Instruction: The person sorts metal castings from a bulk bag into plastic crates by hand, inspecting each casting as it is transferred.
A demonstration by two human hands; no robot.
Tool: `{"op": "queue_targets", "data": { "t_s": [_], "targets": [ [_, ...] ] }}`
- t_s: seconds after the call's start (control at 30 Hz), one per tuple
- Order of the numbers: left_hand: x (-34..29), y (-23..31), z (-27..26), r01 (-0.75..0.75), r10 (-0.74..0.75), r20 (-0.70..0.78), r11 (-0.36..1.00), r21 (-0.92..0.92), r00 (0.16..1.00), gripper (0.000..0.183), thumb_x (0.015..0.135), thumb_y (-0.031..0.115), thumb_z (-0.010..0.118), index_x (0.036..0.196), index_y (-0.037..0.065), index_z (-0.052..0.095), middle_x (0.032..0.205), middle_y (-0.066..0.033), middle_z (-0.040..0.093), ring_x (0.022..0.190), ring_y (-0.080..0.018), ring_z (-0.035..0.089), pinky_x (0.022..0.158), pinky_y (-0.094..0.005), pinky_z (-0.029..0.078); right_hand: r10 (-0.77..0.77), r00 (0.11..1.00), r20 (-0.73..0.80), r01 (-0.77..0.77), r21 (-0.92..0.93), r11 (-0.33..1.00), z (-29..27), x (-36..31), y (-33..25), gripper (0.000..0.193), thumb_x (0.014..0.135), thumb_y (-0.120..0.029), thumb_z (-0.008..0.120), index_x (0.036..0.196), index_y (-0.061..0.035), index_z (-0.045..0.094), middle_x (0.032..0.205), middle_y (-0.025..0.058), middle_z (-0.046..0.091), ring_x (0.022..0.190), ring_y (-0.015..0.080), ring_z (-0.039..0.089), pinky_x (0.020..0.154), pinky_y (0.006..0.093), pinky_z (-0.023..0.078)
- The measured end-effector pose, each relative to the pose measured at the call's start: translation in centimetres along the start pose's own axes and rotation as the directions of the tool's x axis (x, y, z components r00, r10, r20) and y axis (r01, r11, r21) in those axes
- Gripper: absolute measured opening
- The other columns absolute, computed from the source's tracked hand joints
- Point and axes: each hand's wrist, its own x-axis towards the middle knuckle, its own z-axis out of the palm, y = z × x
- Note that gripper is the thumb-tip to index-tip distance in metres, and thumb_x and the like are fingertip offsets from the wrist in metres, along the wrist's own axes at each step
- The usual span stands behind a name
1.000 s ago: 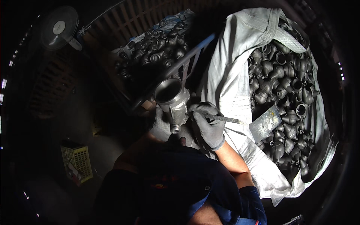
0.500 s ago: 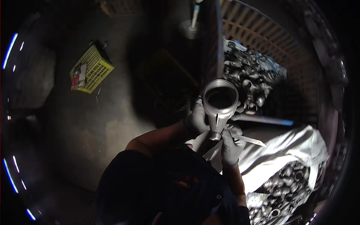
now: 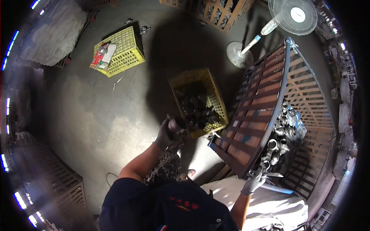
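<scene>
My left hand [image 3: 165, 138], in a grey glove, is closed on a metal pipe fitting [image 3: 177, 125] with a wide round mouth. It holds the fitting over the near left edge of a yellow plastic crate [image 3: 218, 92], where several dark metal fittings [image 3: 195, 109] lie in shadow. My right hand [image 3: 253, 183], also gloved, is at the near end of a slatted metal bin [image 3: 246, 133]. From its closed fingers a flat strip like a file [image 3: 274, 174] sticks out to the right. Shiny fittings [image 3: 282, 134] are heaped in the bin just beyond that hand.
White sacking [image 3: 277, 208] spreads beneath my right forearm. Beyond the bin stands a pedestal fan [image 3: 297, 15] on a round base. Another yellow crate [image 3: 125, 57] is on the floor at far left, with loose fittings [image 3: 145, 30] behind it. A brown slatted crate [image 3: 216, 11] stands at the back.
The view has swung left and widened. My hands, together at the fitting before, are now apart: the left carried the fitting toward the yellow crate, the right moved to the bin with the strip.
</scene>
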Motion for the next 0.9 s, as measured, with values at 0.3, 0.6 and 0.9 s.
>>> {"op": "queue_targets", "data": {
  "t_s": [0.3, 0.6, 0.9],
  "targets": [
    [5.0, 1.7, -16.1, -0.353, 0.31, -0.433, 0.935, -0.02, 0.847, 0.053, 0.091, 0.058, 0.041, 0.112, 0.013, 0.057, 0.103, -0.0076, 0.063, 0.091, -0.0254, 0.061, 0.075, -0.0399, 0.051, -0.165, 0.986, 0.024, 0.167, -0.078, 0.983, 0.9, 1.9, 4.9, 0.029, 0.095, -0.018, 0.052, 0.118, -0.0027, 0.06, 0.104, 0.0035, 0.062, 0.089, 0.0112, 0.057, 0.076, 0.0239, 0.046],
    [13.6, 8.4, -20.4, -0.242, 0.356, -0.415, 0.922, 0.303, 0.837, 0.064, 0.089, 0.066, 0.032, 0.109, 0.011, 0.058, 0.09, -0.0078, 0.064, 0.078, -0.0237, 0.061, 0.066, -0.0393, 0.051, -0.042, 0.999, -0.003, 0.037, -0.42, 0.907, 1.9, 1.4, 3.2, 0.036, 0.097, -0.023, 0.043, 0.121, 0.0009, 0.056, 0.108, 0.0108, 0.059, 0.092, 0.0166, 0.056, 0.08, 0.0288, 0.047],
    [24.3, 21.4, -14.3, -0.692, 0.635, -0.492, 0.717, 0.086, 0.596, 0.054, 0.095, 0.046, 0.031, 0.121, 0.005, 0.054, 0.112, -0.01, 0.061, 0.106, -0.0241, 0.054, 0.091, -0.0413, 0.045, -0.223, 0.973, 0.068, 0.218, -0.6, 0.77, 2.6, 1.1, 2.9, 0.047, 0.098, -0.033, 0.038, 0.123, 0.0042, 0.051, 0.11, 0.0158, 0.057, 0.093, 0.0226, 0.058, 0.076, 0.031, 0.052]
  ]
}}
